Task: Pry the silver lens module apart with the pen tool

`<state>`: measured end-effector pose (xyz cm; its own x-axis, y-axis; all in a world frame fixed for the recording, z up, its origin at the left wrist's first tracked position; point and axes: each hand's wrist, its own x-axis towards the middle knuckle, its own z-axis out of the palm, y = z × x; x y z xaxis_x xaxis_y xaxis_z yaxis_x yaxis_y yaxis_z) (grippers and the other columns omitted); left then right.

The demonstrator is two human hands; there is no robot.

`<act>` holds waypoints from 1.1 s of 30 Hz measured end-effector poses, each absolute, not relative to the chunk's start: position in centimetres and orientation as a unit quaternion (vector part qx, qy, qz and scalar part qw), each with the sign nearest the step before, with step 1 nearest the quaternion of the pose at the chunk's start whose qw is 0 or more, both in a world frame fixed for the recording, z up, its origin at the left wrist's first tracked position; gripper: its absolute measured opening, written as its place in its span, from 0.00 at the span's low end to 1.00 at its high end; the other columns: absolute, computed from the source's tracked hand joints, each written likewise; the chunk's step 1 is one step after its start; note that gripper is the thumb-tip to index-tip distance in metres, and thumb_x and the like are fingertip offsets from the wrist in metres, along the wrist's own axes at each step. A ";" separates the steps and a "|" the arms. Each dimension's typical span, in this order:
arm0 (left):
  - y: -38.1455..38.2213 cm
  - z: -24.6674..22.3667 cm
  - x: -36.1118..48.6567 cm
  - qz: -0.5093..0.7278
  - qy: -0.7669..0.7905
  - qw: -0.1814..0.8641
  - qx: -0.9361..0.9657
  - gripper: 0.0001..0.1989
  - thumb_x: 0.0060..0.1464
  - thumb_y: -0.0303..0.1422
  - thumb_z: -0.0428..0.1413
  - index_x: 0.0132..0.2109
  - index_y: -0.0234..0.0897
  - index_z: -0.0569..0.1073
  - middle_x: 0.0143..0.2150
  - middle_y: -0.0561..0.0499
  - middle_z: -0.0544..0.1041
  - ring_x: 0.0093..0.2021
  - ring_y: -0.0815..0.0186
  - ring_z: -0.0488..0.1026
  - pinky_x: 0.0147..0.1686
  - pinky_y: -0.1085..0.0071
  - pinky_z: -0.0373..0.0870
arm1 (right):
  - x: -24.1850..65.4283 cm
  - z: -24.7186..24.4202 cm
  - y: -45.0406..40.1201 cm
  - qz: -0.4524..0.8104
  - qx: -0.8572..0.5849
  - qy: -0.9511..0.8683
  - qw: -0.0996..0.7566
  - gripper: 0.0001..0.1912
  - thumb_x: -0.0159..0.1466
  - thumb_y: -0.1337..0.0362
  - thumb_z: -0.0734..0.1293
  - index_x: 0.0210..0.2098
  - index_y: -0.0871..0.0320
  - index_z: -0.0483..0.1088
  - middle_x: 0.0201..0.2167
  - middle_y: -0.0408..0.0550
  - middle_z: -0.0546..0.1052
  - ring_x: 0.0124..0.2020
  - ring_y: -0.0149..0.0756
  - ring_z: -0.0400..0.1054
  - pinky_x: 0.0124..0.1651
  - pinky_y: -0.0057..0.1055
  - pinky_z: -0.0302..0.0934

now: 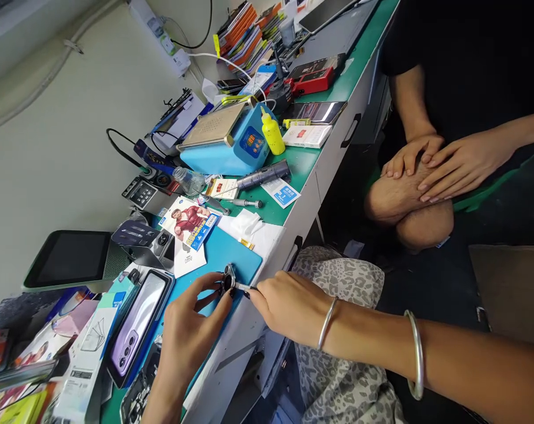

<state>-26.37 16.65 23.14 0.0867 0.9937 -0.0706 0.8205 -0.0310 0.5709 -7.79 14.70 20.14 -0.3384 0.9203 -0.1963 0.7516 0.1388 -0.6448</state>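
Between the thumb and fingertips of my left hand (pixel 194 330) is a small phone camera lens frame (pixel 228 278), dark and ring-like with a silvery rim. It is held just over the blue work mat (pixel 244 259). My right hand (pixel 282 300) is closed round a thin, pale metal tool (pixel 243 287), whose tip meets the edge of the lens frame. Fingers hide most of this tool, so its exact kind cannot be made out. Left of my left hand, a purple phone (pixel 138 330) lies face down near an opened phone (pixel 141 386) with bare inner parts.
Behind the mat lie a printed card (pixel 191 224), a screwdriver (pixel 247 203) and a grey electric screwdriver (pixel 262 175). A blue heating station (pixel 231 147) and yellow bottle (pixel 273 134) stand farther back. Another person's hands (pixel 465 162) rest on their knee at right.
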 end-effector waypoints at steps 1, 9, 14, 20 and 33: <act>16.7 23.1 -26.4 0.178 0.653 0.244 0.694 0.17 0.49 0.44 0.58 0.44 0.43 0.76 0.40 0.52 0.80 0.45 0.62 0.78 0.46 0.70 0.79 | -7.8 20.1 14.7 0.339 -0.560 -0.746 0.123 0.24 0.69 0.60 0.50 0.32 0.60 0.73 0.26 0.54 0.77 0.30 0.46 0.73 0.26 0.33 0.51; 16.5 23.1 -26.0 0.176 0.654 0.206 0.706 0.17 0.48 0.44 0.59 0.43 0.42 0.75 0.39 0.51 0.80 0.43 0.60 0.79 0.45 0.66 0.80 | -7.3 20.8 15.1 0.396 -0.561 -0.720 0.104 0.24 0.68 0.59 0.50 0.37 0.61 0.74 0.31 0.59 0.78 0.35 0.51 0.74 0.33 0.39 0.63; 16.2 22.6 -25.3 0.175 0.642 0.146 0.732 0.17 0.48 0.42 0.58 0.44 0.40 0.75 0.38 0.49 0.79 0.41 0.59 0.79 0.46 0.59 0.79 | -7.2 21.4 16.0 0.434 -0.543 -0.717 0.041 0.19 0.65 0.62 0.54 0.39 0.63 0.75 0.34 0.62 0.78 0.38 0.53 0.75 0.32 0.37 0.63; 16.3 23.1 -25.0 0.162 0.647 0.148 0.730 0.16 0.49 0.43 0.57 0.43 0.40 0.74 0.37 0.49 0.79 0.37 0.59 0.79 0.45 0.59 0.79 | -7.5 20.8 14.7 0.378 -0.577 -0.719 0.091 0.25 0.68 0.62 0.49 0.36 0.61 0.75 0.30 0.58 0.78 0.35 0.49 0.75 0.31 0.35 0.61; 16.4 23.4 -25.2 0.145 0.672 0.172 0.705 0.16 0.48 0.45 0.57 0.43 0.43 0.74 0.38 0.52 0.80 0.37 0.56 0.80 0.37 0.61 0.80 | -7.6 20.6 15.0 0.193 -0.556 -0.805 0.077 0.19 0.70 0.61 0.56 0.36 0.66 0.74 0.25 0.57 0.78 0.30 0.45 0.76 0.31 0.35 0.68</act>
